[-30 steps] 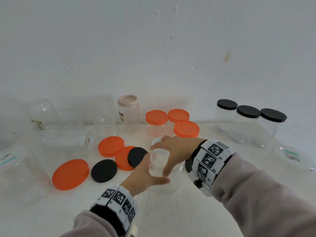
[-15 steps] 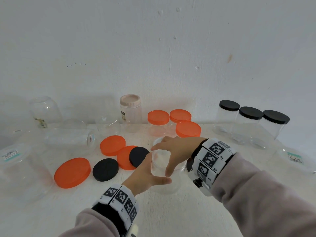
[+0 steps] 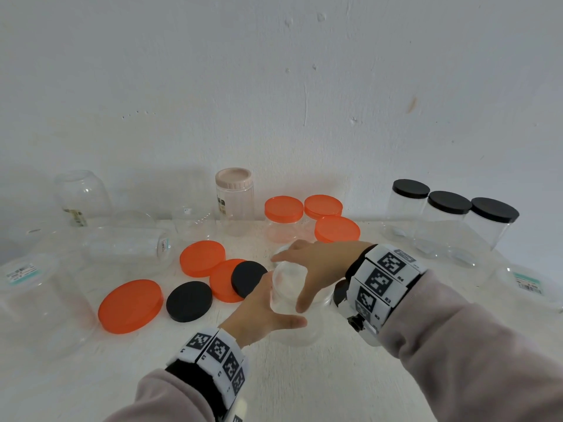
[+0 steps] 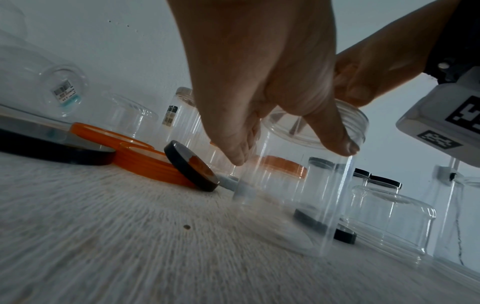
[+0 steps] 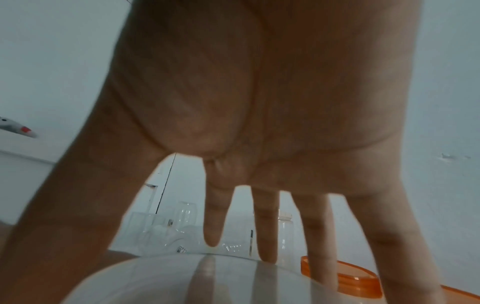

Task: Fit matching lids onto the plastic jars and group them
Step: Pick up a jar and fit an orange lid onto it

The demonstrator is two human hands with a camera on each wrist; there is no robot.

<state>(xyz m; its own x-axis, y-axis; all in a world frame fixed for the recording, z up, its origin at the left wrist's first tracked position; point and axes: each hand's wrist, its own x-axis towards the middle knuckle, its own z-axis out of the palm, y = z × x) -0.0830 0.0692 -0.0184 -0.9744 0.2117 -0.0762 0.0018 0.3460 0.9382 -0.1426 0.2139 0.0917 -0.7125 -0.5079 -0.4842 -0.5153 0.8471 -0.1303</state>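
Observation:
A clear lidless jar [image 3: 301, 332] stands mid-table between both hands. My left hand [image 3: 274, 306] grips its side, thumb in front and fingers behind. From above, my right hand [image 3: 289, 283] curls its fingers over the rim. In the left wrist view the jar [image 4: 298, 185] leans slightly, with my left hand [image 4: 288, 148] round its upper wall. The right wrist view shows my right hand [image 5: 259, 236] spread over the jar's mouth [image 5: 182, 277]. Loose black lids [image 3: 189, 301] [image 3: 248, 278] and orange lids [image 3: 130, 306] [image 3: 202, 257] lie to the left.
Three black-lidded jars [image 3: 449, 208] stand at the back right and three orange-lidded jars [image 3: 283, 214] at the back middle. A pink-lidded jar [image 3: 234, 196] stands by the wall. Several clear lidless jars [image 3: 29, 300] [image 3: 128, 245] crowd the left. Another black lid [image 3: 339, 292] lies under my right wrist.
Both hands stay on the clear jar at the same spot. Only the head view has drifted slightly.

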